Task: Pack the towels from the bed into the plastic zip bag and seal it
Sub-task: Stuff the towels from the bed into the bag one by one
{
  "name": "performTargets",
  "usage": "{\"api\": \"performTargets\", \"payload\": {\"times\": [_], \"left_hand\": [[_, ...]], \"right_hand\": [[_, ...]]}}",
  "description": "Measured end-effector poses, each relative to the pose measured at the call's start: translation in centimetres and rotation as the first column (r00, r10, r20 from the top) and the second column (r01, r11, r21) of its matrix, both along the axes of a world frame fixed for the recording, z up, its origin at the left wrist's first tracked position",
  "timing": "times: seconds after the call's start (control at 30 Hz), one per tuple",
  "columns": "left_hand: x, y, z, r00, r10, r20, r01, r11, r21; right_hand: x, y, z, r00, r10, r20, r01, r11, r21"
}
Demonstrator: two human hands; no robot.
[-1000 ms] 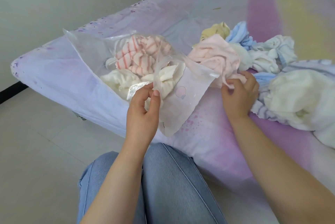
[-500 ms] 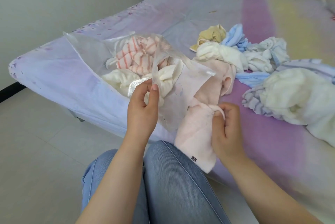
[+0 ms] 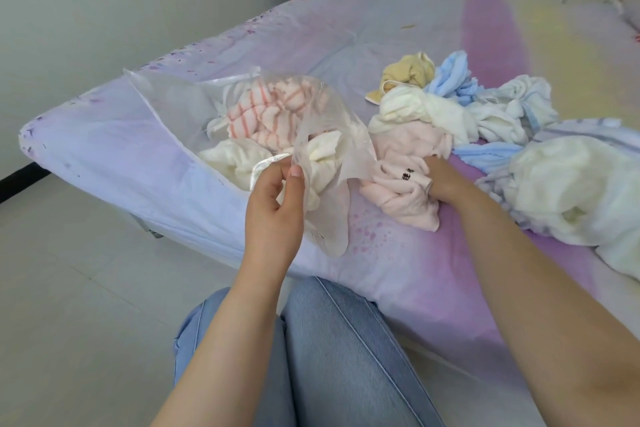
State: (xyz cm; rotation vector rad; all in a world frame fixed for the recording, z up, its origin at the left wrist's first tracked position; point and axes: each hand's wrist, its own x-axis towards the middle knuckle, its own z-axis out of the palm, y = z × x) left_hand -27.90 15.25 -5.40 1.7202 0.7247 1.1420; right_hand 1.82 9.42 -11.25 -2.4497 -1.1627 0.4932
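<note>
A clear plastic zip bag lies on the bed near its left corner, mouth facing me. Inside it are a pink-striped towel and cream towels. My left hand pinches the bag's near rim and holds the mouth up. My right hand grips a bunched pale pink towel lying on the bed right beside the bag's mouth. Behind it, loose towels sit in a heap: white, yellow, light blue.
A large cream towel and striped blue-white towels lie at the right on the purple bedsheet. The bed's edge runs just past my denim-clad knees. Tiled floor lies to the left, a doorway beyond the bed.
My right hand took the pale pink towel from the heap, drew it toward me, then bunched it and moved it back beside the bag's mouth. My left hand kept holding the bag.
</note>
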Motion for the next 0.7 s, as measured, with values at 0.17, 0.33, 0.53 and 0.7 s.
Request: {"api": "performTargets", "payload": {"times": [0.17,0.33,0.53,0.7], "left_hand": [[0.6,-0.4,-0.1,1.0,-0.007,-0.008,0.006,1.0,-0.022],[1.0,-0.6,0.1,1.0,0.01,-0.005,-0.01,1.0,-0.007],[0.6,-0.8,-0.1,0.997,-0.016,-0.073,0.017,1.0,0.007],[-0.9,-1.3,0.0,0.992,-0.085,-0.097,0.091,0.994,0.06]], "right_hand": [[-1.6,-1.6,1.2,0.99,-0.039,-0.132,0.06,0.984,0.165],[-7.8,-5.0,-1.2,0.938,-0.328,-0.111,0.342,0.827,0.447],[-18.2,-7.4,-1.9,0.907,-0.369,-0.202,0.288,0.197,0.937],[-21.0,-1.8,1.2,0.933,-0.348,-0.086,0.216,0.351,0.911]]}}
